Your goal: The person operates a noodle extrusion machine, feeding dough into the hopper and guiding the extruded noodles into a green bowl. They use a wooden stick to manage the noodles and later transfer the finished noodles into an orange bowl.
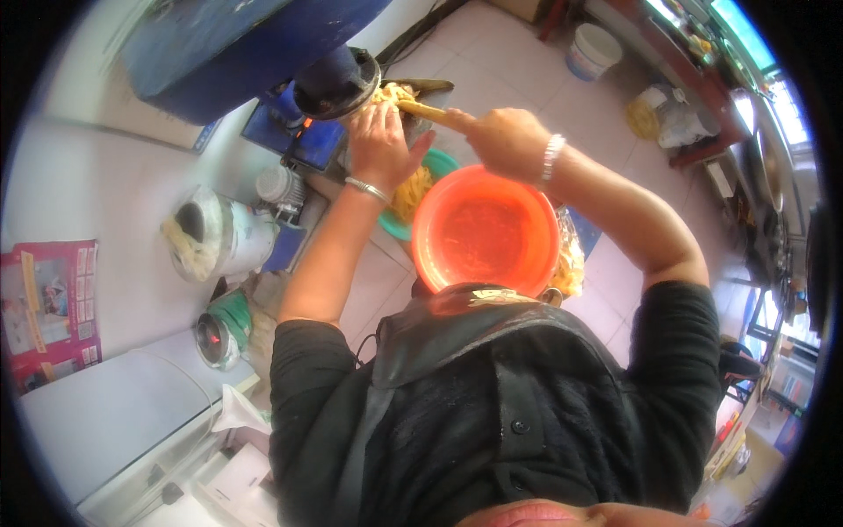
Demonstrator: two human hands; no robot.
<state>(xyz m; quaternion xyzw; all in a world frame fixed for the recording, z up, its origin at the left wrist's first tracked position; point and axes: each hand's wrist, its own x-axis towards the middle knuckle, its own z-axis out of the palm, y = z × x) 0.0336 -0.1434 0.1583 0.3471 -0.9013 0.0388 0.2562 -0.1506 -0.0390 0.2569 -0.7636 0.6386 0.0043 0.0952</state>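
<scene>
I'm watching from my end, and here's the picture: the right hand is closed around a pale tan stick, its far tip right at the yellow pieces just beyond the left fingertips. The left hand lies open, fingers stretched forward, thumb held apart; whether a piece is pinched under those fingertips, I can't tell.

Ahead and left of both hands sits the blue machine's round dark flange. Closer to the body, below the gap between the hands, there's a green basin of yellow strips, with an orange tub between the forearms.

I'd call this the pushing step, stick working the pieces by the machine. The next move calls for a controlled right-hand push, left fingers well clear of the tip.
</scene>
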